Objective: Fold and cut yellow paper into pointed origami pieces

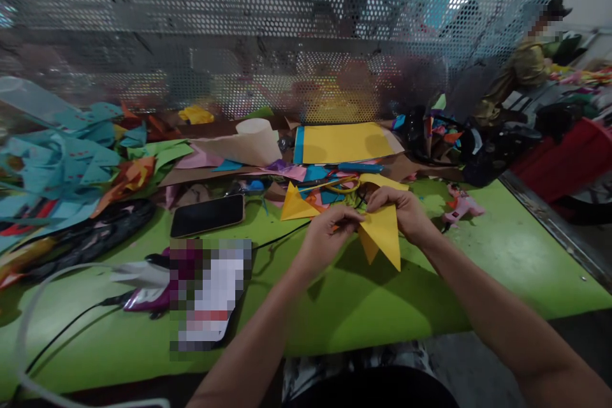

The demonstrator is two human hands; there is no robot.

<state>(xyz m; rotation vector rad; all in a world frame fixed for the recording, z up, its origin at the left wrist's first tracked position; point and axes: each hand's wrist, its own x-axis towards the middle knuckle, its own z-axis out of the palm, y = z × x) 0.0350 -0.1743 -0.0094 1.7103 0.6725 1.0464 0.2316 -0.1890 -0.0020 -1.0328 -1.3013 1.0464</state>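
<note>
Both my hands meet above the green table (pixel 363 306), holding a folded yellow paper piece (pixel 382 236) with pointed tips hanging down. My left hand (pixel 329 233) pinches its left side with closed fingers. My right hand (pixel 401 210) grips its upper right part, fingers curled. Another yellow paper triangle (pixel 295 205) lies just behind my left hand.
A black phone (pixel 208 215) lies left of my hands. Yellow paper sheets (pixel 342 142), scissors (pixel 354 169) and coloured scraps lie behind. Teal paper cutouts (pixel 62 159) pile at far left. A pink glue gun (pixel 461 205) rests at right, another (pixel 143 280) at left. A person sits at far right.
</note>
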